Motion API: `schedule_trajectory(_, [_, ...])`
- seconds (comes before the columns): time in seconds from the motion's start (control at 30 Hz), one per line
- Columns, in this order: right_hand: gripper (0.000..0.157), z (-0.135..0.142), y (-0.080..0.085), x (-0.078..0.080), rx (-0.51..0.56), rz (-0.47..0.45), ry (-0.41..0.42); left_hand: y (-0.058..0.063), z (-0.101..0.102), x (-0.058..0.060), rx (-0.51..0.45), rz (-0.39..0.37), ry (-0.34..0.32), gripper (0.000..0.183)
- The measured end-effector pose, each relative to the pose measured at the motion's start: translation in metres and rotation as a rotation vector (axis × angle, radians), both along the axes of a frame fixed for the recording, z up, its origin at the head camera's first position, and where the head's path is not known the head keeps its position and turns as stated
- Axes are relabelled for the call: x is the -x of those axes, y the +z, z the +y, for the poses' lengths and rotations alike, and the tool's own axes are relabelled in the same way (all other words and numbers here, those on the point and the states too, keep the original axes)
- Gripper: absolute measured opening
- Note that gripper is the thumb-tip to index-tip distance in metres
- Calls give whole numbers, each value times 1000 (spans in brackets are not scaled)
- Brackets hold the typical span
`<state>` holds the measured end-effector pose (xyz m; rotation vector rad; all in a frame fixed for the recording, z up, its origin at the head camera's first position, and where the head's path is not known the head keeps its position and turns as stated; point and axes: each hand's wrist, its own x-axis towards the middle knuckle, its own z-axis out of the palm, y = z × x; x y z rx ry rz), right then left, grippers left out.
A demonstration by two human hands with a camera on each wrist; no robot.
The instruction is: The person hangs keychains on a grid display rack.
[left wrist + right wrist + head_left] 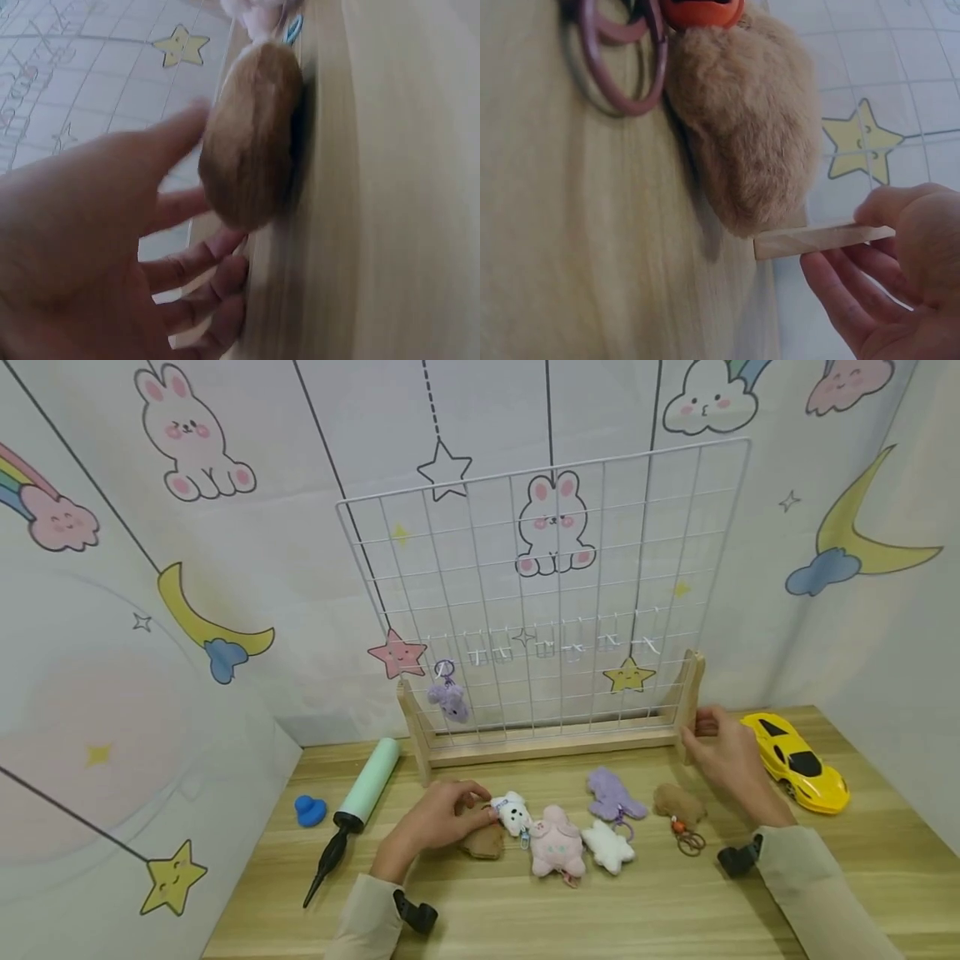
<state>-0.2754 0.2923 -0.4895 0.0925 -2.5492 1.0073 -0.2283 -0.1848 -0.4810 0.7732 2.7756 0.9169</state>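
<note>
My left hand (437,818) reaches over a brown plush (482,842), beside a white plush dog keychain (513,814). In the left wrist view its fingers are loosely bent around the near end of the brown plush (251,139), not closed on it. My right hand (726,758) pinches the right upright of the wooden stand (692,693) that bears a white wire grid (555,602); the right wrist view shows thumb and fingers on either side of that wooden foot (817,240). A furry brown plush keychain (742,112) lies right next to it.
Pink (557,845), white star (608,847) and purple (611,793) plush keychains lie between the hands. A purple keychain (450,700) hangs from a grid hook, beside several other hooks. A yellow toy car (798,764) stands right; a green pump (367,789) and blue duck (310,811) lie left.
</note>
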Motion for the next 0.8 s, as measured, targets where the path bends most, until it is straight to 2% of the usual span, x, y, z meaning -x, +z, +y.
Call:
schedule_trajectory(0.27, [38, -1, 4, -2, 0, -4, 2, 7, 6, -6, -34, -169, 124, 28])
schedule_trajectory(0.57, [38, -2, 4, -2, 1, -10, 2, 10, 9, -10, 16, -141, 185, 14])
schedule_trajectory(0.8, [38, -1, 4, 0, 4, -7, 9, 8, 6, -10, 27, -35, 215, 5])
